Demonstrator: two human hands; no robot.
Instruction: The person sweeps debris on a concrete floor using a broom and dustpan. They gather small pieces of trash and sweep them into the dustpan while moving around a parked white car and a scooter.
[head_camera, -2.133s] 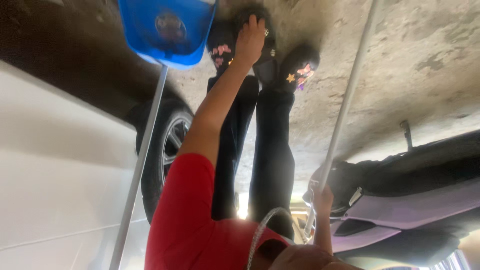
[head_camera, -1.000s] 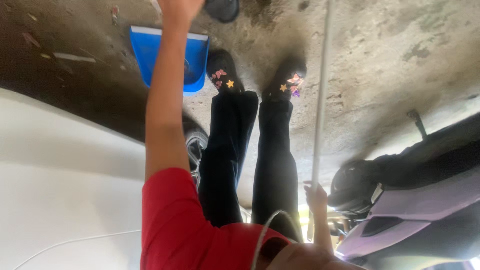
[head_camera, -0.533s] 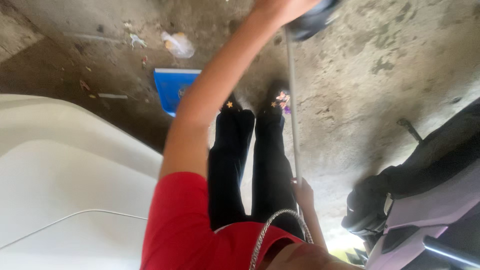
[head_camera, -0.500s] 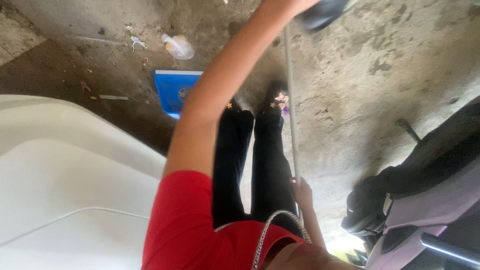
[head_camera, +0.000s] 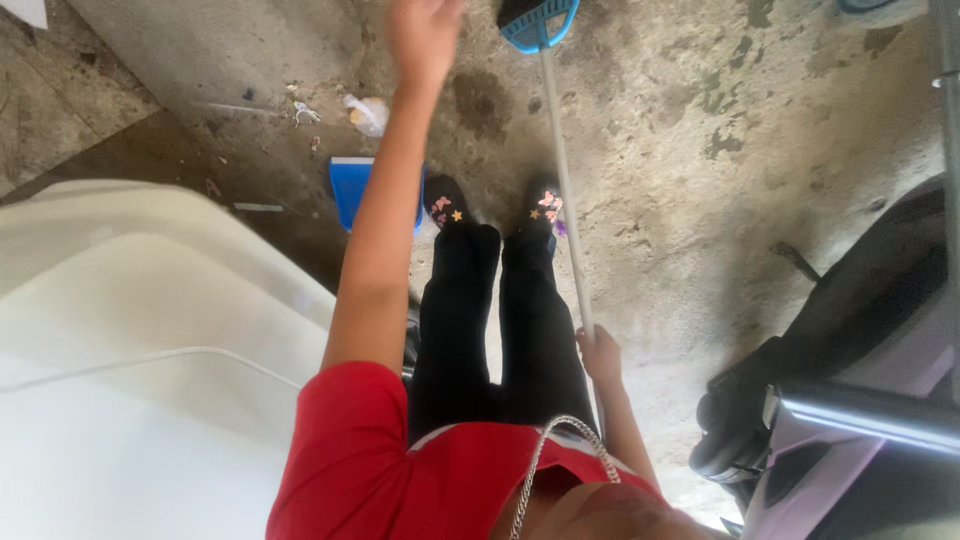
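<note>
Two risks you should watch. First, your right hand (head_camera: 600, 352) grips the broom pole (head_camera: 563, 190) only at its near end, fingers (head_camera: 590, 340) wrapped closed around it, so the far blue broom head (head_camera: 538, 22) can swing sideways and hit the scooter (head_camera: 850, 400) beside you or your own shoes (head_camera: 540, 203). Second, your left hand (head_camera: 425, 35) is stretched far forward, just beside the broom head but apart from it. It is blurred, so I cannot tell how open its fingers are or whether they hold anything. The pole runs from your right fingers forward past your right leg. The blue dustpan (head_camera: 350, 190) lies on the floor under your left arm, near the litter (head_camera: 365, 112).
</note>
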